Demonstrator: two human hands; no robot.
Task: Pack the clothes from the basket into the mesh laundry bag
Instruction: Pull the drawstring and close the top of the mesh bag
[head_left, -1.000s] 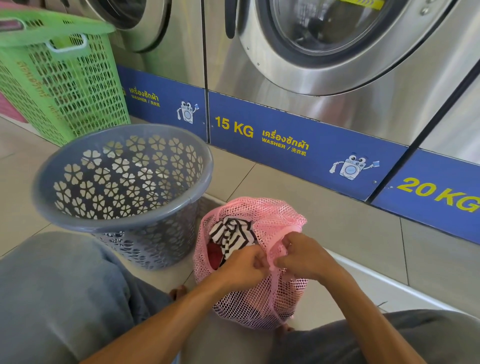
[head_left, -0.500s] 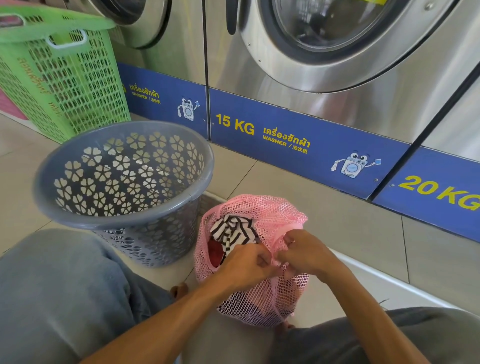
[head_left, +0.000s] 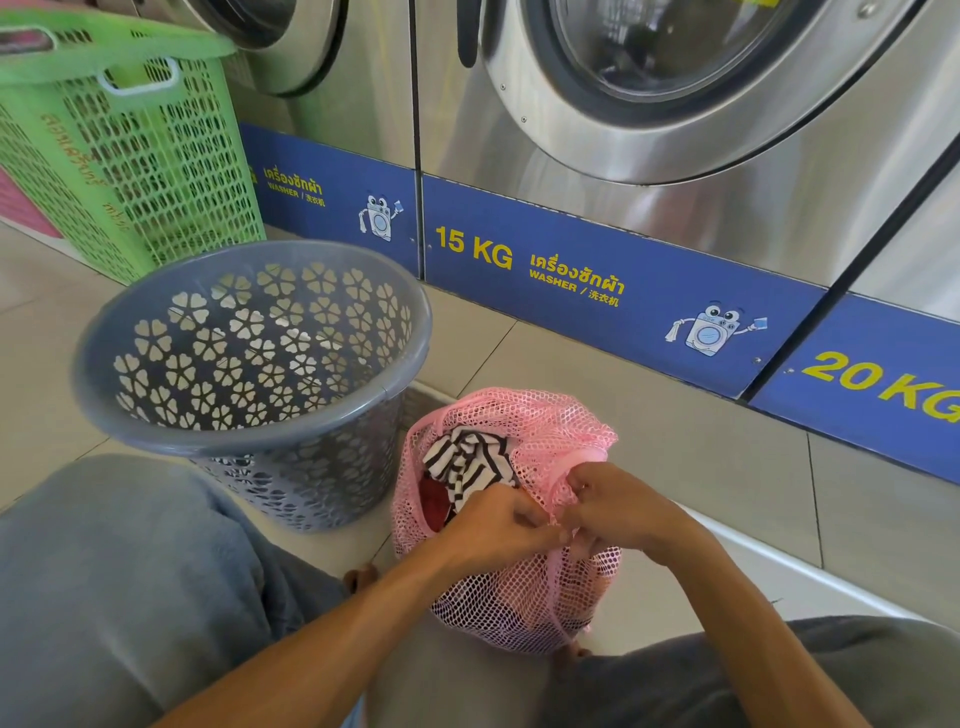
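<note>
Here, both sets of fingers pinch the gathered neck of the pink mesh laundry bag: left hand and right hand touch there. I see striped clothes inside. The bag sits on the tiled floor just beside one grey basket; one green basket stands behind. Three washers wall the far edge.

The gray basket stands just left of the pink mesh bag, its open mouth unobstructed from above. Bare tiled floor lies beyond and right of the bag, ending at the washers' blue panel. A green basket blocks the far left.
</note>
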